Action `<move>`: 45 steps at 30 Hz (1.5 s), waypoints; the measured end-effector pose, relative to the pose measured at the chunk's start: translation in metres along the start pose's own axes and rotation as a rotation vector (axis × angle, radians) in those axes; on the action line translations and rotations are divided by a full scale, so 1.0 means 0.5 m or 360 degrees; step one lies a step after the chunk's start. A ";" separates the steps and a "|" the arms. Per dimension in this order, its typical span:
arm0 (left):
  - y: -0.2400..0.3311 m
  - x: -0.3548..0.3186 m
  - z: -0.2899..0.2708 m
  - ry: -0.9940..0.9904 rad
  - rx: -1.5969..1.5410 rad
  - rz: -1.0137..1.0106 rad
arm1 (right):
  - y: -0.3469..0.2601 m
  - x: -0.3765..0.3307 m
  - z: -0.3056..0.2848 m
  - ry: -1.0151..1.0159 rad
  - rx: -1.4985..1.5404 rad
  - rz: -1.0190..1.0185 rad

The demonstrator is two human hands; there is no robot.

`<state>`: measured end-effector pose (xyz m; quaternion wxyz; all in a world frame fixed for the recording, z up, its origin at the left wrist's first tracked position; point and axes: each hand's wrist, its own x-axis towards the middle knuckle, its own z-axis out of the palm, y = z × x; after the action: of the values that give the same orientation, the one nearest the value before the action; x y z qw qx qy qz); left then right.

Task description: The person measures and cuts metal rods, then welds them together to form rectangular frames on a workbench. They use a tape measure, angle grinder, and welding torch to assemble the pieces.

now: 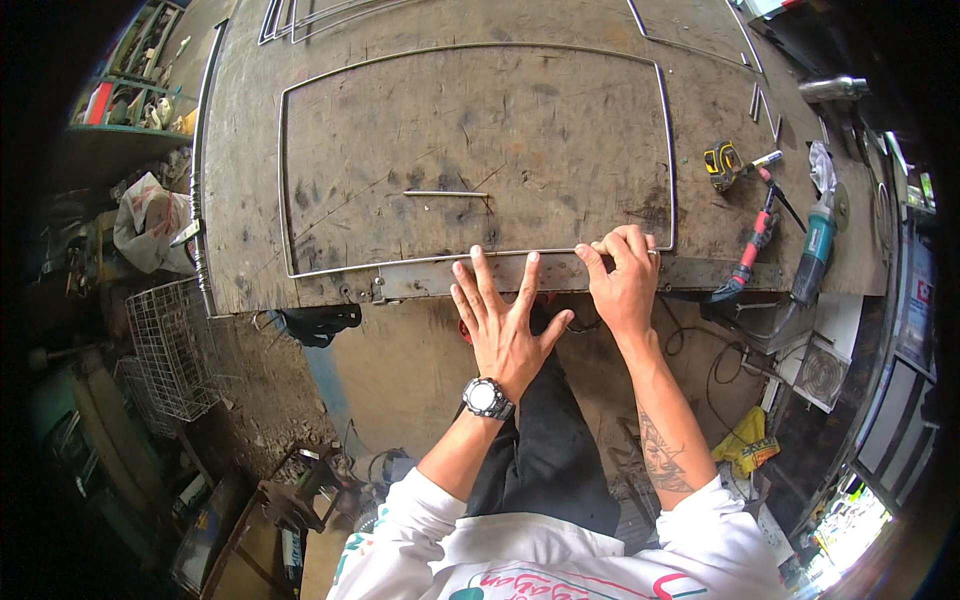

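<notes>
A large, roughly rectangular frame of thin metal rod [284,180] lies flat on the worn wooden tabletop. My left hand [500,325] is at its near bar with the fingers spread, and the fingertips rest on or just by the rod. A watch is on that wrist. Close to the near right corner, my right hand [624,282] has its fingers curled over the same bar, pinching it between thumb and fingers. Inside the frame lies a short, loose metal rod [445,194].
To the right sit a yellow-black tape measure [720,166], a pink-red handled tool [755,240] and a teal angle grinder [815,245]. More rod frames [700,48] lie farther back. A long metal bar clamp [200,200] runs along the left edge. A wire basket [175,350] stands below left.
</notes>
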<state>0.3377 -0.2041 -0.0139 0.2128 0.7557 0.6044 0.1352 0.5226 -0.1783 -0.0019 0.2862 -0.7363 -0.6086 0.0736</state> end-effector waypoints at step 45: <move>-0.339 0.034 -0.162 0.0430 0.0120 -0.0041 | 0.074 -0.008 -0.036 -0.0173 0.0203 -0.0386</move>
<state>0.1591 -0.1445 -0.0265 0.1025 0.7303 0.6419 0.2102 0.5616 -0.1914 -0.0068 0.3058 -0.6326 -0.7019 0.1168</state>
